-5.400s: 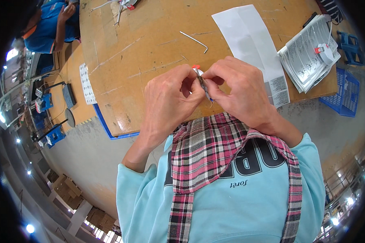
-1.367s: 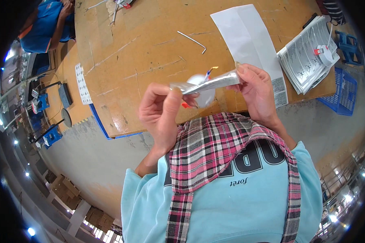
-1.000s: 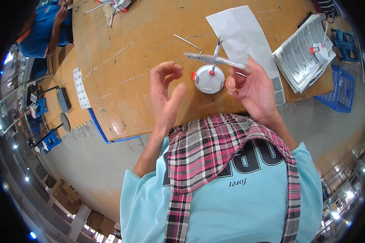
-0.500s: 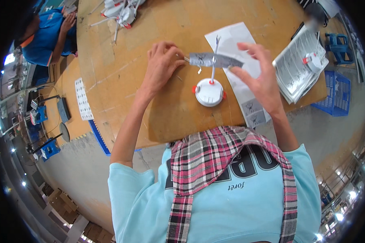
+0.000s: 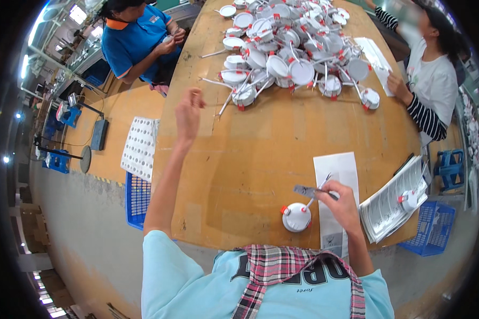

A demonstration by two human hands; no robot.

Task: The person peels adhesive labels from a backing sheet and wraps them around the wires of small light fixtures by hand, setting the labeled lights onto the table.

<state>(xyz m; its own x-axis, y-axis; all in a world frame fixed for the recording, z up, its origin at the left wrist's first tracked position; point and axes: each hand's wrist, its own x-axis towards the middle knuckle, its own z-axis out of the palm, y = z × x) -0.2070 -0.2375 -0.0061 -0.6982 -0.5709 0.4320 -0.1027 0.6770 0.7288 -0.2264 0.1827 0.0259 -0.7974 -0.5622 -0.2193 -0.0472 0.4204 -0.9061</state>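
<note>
My right hand (image 5: 339, 204) pinches a silver label strip (image 5: 305, 190) at the white cable (image 5: 315, 199) of a round white downlight. The downlight (image 5: 296, 218) lies on the table just left of that hand, its red-tipped clips at the sides. Whether the strip sticks to the cable is hidden by my fingers. My left hand (image 5: 188, 119) is raised over the table's left part, apart from the downlight, with its fingers curled in. What they hold, if anything, does not show. Under my right hand lies a white printed sheet (image 5: 336, 165).
A large pile of downlights (image 5: 282, 58) covers the table's far part. On the right, another downlight (image 5: 408, 200) rests on stacked label sheets (image 5: 383, 215). Co-workers sit at the far left and far right. Blue crates (image 5: 137, 202) stand beside the table; a dotted white sheet (image 5: 140, 146) lies left.
My left hand has left the strip and moved forward and left. My right hand has closed on the strip at the cable. The view has tilted up, bringing in the pile and co-workers.
</note>
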